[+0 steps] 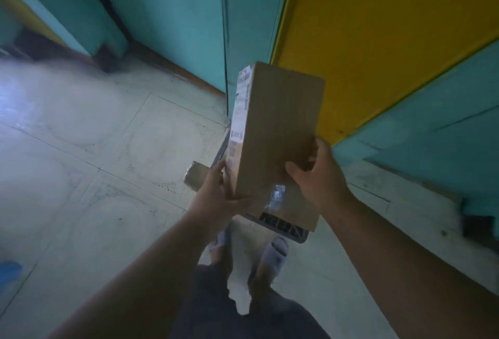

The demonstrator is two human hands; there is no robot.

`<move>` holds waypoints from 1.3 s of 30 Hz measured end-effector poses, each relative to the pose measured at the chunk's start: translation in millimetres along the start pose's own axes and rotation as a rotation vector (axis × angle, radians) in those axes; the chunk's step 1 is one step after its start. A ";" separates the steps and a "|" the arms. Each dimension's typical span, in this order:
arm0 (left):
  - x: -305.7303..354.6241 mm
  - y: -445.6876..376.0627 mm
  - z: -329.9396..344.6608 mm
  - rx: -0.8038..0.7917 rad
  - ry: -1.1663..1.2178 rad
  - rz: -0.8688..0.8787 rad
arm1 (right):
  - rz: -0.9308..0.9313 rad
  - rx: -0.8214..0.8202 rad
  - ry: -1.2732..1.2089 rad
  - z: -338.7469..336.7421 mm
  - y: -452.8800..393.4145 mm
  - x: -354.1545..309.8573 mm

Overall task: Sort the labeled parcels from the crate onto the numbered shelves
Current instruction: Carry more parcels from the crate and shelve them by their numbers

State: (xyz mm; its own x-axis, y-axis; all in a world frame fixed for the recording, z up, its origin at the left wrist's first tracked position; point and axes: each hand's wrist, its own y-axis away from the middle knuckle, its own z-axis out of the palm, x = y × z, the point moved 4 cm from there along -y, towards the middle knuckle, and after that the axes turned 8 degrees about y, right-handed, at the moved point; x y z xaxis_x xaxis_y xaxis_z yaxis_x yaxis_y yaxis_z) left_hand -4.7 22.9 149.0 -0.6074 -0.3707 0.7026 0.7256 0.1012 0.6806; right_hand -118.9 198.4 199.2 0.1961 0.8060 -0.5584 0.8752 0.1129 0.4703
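- Floor (81, 155): pale tiles, spread out left of and below both hands; a blue blur sits at its far-left lower edge.
- Left hand (216, 198): its grip curls round the box's lower left corner, thumb on the near face, fingers up the labelled side.
- Small parcel (195, 176): brown, lying low just left of the left hand's grip, partly hidden behind that hand.
- Box (278, 128): a tall brown cardboard parcel held between both hands, tilted slightly, its plain broad face toward the camera. A white printed label (239, 122) runs along its narrow left side; the print is too blurred to read.
- Crate (280, 226): grey and slatted, directly under the box and both grips, with a taped brown parcel (294, 209) lying on it.
- Right hand (318, 176): its grip wraps the box's lower right edge, thumb pressed on the front face, fingers curled behind.
- Wall panels: teal (175, 14) above the left grip, yellow (378, 28) above the right.
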 end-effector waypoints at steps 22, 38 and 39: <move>154.3 138.9 12.1 -0.024 -0.635 0.626 | -0.108 0.489 -0.223 -98.6 174.1 -116.4; 82.8 232.1 160.5 -0.205 -0.895 1.088 | -0.066 0.819 -0.486 -229.5 329.3 18.3; 68.4 240.7 182.6 -0.220 -0.902 1.130 | -0.050 0.860 -0.483 -244.5 346.7 39.0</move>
State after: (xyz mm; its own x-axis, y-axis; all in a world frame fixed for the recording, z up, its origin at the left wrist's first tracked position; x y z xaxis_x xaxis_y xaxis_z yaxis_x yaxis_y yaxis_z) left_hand 69.3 190.5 398.8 0.3745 0.5090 0.7750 0.9268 -0.2313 -0.2959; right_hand 84.0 411.0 507.5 0.1420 0.4666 -0.8730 0.8734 -0.4742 -0.1114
